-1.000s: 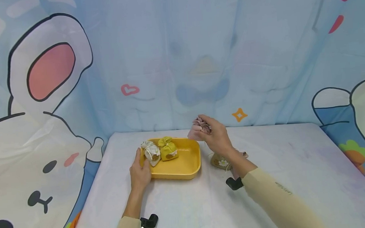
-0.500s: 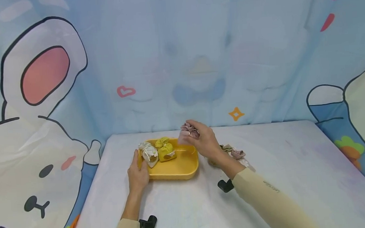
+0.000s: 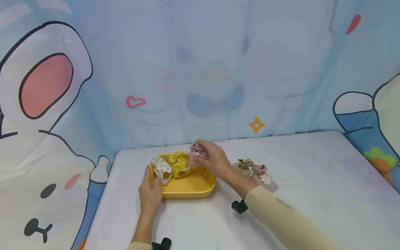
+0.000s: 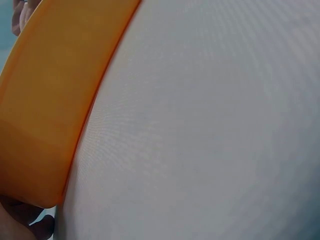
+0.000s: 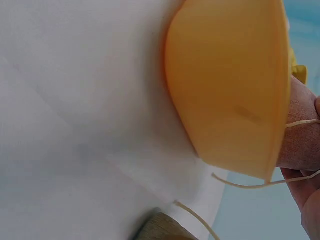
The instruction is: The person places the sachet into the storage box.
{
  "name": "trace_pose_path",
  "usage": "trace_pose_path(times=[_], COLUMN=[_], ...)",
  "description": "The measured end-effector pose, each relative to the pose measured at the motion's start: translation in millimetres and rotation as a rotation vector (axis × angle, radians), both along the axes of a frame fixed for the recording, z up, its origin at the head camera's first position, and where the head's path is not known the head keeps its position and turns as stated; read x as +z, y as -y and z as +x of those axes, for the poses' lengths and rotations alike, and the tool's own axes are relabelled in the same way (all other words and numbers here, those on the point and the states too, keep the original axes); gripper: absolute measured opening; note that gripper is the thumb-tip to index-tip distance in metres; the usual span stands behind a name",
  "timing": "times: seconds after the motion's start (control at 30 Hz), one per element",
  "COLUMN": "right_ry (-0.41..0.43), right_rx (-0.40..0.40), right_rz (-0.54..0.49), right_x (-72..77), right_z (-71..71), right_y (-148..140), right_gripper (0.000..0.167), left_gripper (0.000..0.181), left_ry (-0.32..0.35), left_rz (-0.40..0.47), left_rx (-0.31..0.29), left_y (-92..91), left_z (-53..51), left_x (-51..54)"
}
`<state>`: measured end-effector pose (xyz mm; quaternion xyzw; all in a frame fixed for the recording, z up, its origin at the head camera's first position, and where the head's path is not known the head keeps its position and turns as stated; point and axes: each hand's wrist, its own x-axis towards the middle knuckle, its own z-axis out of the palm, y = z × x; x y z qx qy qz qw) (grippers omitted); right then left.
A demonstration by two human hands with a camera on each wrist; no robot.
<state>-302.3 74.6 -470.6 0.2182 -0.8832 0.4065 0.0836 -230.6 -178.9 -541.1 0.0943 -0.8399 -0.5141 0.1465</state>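
Note:
My right hand point(image 3: 214, 159) pinches a mauve drawstring pouch point(image 3: 195, 160) over the right part of the yellow tray point(image 3: 187, 195), beside a yellow pouch point(image 3: 180, 168) lying in it. A white pouch point(image 3: 162, 169) lies at the tray's left end. There my left hand point(image 3: 150, 193) grips the tray's left wall, thumb at the near side. In the right wrist view the held pouch point(image 5: 300, 135) shows past the tray's rim point(image 5: 282, 100), its cord hanging loose. The left wrist view shows the tray's outer wall point(image 4: 55, 90) with fingers at its lower corner.
Right of the tray, a green pouch point(image 3: 242, 166) and a mauve pouch with a white flower point(image 3: 266, 179) lie on the white-covered table point(image 3: 328, 193). A blue patterned curtain point(image 3: 210, 63) hangs behind the table.
My right hand has moved left and slightly down with the mauve pouch, from beyond the tray's right edge to over the tray. My left hand keeps its grip on the tray.

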Motion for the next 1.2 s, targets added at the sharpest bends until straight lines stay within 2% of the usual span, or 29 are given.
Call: trace_pose_path(times=[0.3, 0.47, 0.67, 0.83, 1.03, 1.2], right_ry=[-0.051, -0.055, -0.116, -0.145, -0.114, -0.137], right_rx=[-0.01, -0.02, -0.037, -0.038, -0.079, -0.1], right_rz=[0.192, 0.256, 0.334, 0.34, 0.333, 0.332], right_x=[-19.1, -21.5, -22.9, -23.1, -21.3, -21.7], right_z=[-2.3, -1.1, -1.9, -2.9, -0.8, 0.1], right_y=[10.8, 13.0, 12.2, 8.5, -1.4, -12.9], right_gripper=[0.041, 0.038, 0.034, 0.038, 0.052, 0.047], left_gripper=[0.066, 0.066, 0.066, 0.065, 0.065, 0.065], left_ry=[-0.001, -0.009, -0.018, -0.025, -0.021, -0.031], left_rz=[0.0, 0.001, -0.003, 0.001, -0.011, -0.021], left_rx=[0.002, -0.001, 0.009, 0.011, 0.01, 0.011], left_y=[3.3, 4.4, 6.4, 6.8, 6.5, 7.0], left_z=[3.7, 3.5, 2.2, 1.7, 2.3, 2.0], left_x=[-2.1, -3.1, -1.8, -1.4, -2.1, -2.9])
